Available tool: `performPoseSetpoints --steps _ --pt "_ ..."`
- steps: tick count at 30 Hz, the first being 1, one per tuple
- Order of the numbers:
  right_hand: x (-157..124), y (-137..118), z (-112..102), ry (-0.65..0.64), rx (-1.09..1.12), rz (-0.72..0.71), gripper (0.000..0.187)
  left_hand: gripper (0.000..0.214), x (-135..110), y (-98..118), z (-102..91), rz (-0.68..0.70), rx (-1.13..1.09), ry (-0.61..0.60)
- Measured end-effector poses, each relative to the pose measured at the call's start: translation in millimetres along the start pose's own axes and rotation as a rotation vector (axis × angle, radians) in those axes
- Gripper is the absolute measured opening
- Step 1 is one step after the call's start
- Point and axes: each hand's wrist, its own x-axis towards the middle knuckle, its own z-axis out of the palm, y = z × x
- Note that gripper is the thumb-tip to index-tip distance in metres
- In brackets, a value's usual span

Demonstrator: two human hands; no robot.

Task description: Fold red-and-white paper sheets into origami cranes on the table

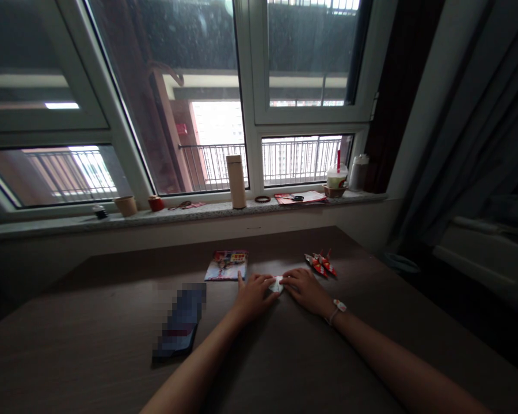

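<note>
My left hand (254, 294) and my right hand (304, 289) rest on the dark wooden table (112, 333), fingertips meeting over a small piece of white folded paper (277, 284). Both hands pinch and press the paper down against the tabletop. Only a small corner of the paper shows between the fingers. My right wrist wears a band with a small charm (339, 306). Just beyond my right hand lie folded red paper figures (320, 264). A colourful square paper pack (227, 265) lies just beyond my left hand.
A dark phone (180, 325) lies left of my left forearm. On the windowsill (176, 215) stand a tall beige flask (236, 181), a paper cup (125, 205), a red pot (156, 203), a drink cup with straw (337, 176) and red papers with scissors (300, 198). Curtains hang at right.
</note>
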Motion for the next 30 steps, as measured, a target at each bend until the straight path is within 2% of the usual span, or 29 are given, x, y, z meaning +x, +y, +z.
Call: performPoseSetpoints --steps 11,30 --pt "0.1 2.1 2.3 -0.022 -0.003 -0.015 0.027 0.04 0.9 -1.6 0.7 -0.007 -0.003 -0.007" --pt "-0.4 3.2 6.8 -0.092 -0.03 0.044 0.038 0.037 0.2 -1.0 0.2 -0.03 -0.027 0.0"
